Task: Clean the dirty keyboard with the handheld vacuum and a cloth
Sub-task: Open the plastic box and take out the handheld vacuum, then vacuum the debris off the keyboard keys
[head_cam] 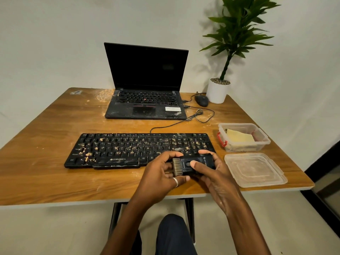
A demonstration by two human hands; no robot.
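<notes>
A black keyboard [128, 148] strewn with yellowish crumbs lies across the middle of the wooden table [46, 162]. Both hands hold a small black handheld vacuum [193, 163] with a brush head pointing left, just above the keyboard's front right corner. My left hand [161, 173] cups the brush end. My right hand [211, 172] wraps the body, thumb resting on its round button. A yellow cloth [239, 138] lies folded in a clear plastic box [263, 139] to the right of the keyboard.
The box's clear lid [254, 169] lies near the table's front right corner. A dusty open laptop [147, 100] stands behind the keyboard, with a black mouse [201, 100], cables and a potted plant [218, 91] at the back right. My knee shows below the table edge.
</notes>
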